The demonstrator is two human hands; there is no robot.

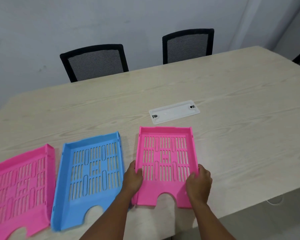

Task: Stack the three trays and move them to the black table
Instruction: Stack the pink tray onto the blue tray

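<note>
Three slotted plastic trays lie side by side on the light wooden table (232,94). A pink tray (165,132) is on the right. My left hand (132,178) grips its left wall and my right hand (198,182) grips its right wall, thumbs inside. To its left a blue tray (93,174) lies flat, apart from both hands. A second pink tray (19,184) lies at the far left, partly cut off by the frame edge. No black table is in view.
A white cable-port cover (174,111) is set into the table just beyond the right pink tray. Two black mesh chairs (95,61) (187,45) stand at the far side against a pale wall. The table's right edge runs diagonally near my right arm.
</note>
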